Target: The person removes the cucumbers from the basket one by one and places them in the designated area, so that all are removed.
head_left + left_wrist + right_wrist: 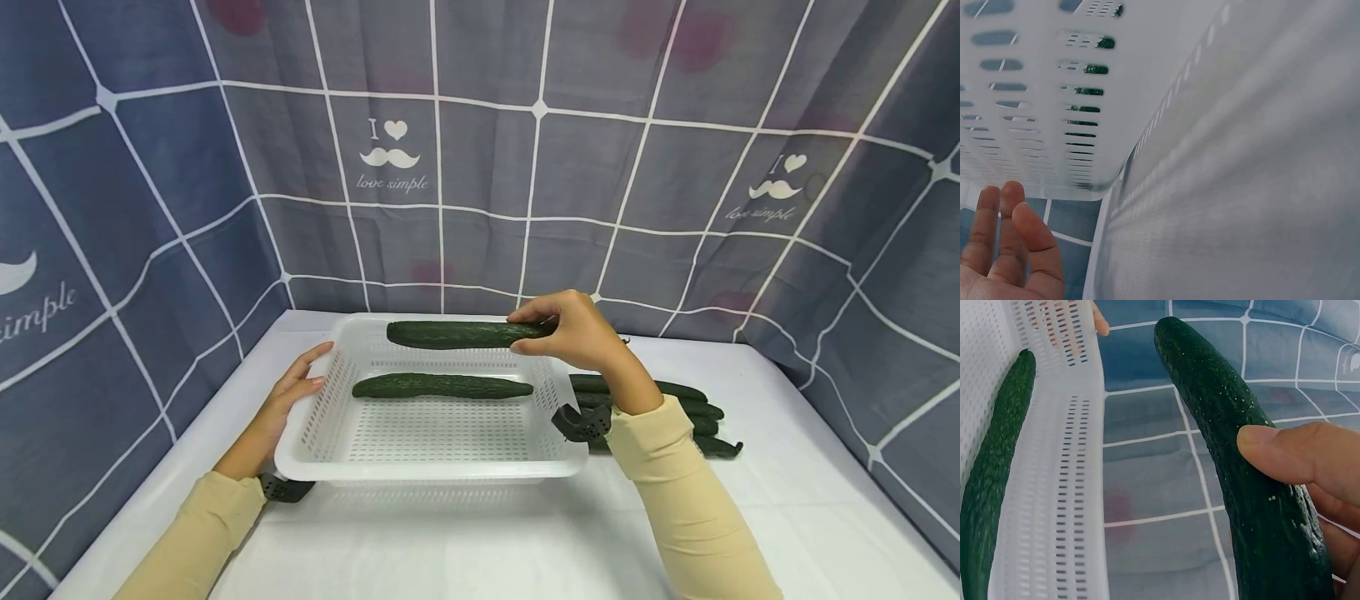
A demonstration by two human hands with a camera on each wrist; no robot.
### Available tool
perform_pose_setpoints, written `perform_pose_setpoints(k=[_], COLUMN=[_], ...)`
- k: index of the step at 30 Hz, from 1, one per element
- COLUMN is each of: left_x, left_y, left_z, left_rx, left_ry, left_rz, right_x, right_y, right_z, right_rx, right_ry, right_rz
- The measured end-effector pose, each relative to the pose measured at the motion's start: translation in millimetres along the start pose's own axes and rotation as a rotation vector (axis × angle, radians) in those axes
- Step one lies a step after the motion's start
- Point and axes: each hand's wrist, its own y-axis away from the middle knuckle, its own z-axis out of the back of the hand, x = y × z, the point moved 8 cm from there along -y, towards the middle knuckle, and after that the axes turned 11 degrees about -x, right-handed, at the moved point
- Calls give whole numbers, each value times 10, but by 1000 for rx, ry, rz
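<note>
My right hand grips a dark green cucumber by its right end, thumb on one side and fingers on the other. The cucumber lies level over the far rim of a white perforated plastic basket. Inside the basket, a second cucumber lies crosswise; the right wrist view also shows this cucumber. My left hand is at the basket's left side, fingertips right at the rim. Its fingers look extended and loosely apart in the left wrist view, beside the perforated wall.
Several more cucumbers lie side by side on the white tablecloth, right of the basket and partly behind my right forearm. A grey-blue checked curtain encloses the table at the back and both sides.
</note>
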Motion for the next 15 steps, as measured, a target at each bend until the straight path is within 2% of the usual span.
perform_pose_setpoints(k=[7, 15], left_x=[-12, -21], left_y=[1, 6], left_z=[0, -15], left_rx=[9, 19], left_ry=[9, 26], left_rz=[-16, -24], right_x=[-30, -105], right_y=[159, 385], right_z=[123, 254], right_rx=[-29, -42], right_ry=[-30, -14], right_rz=[40, 69])
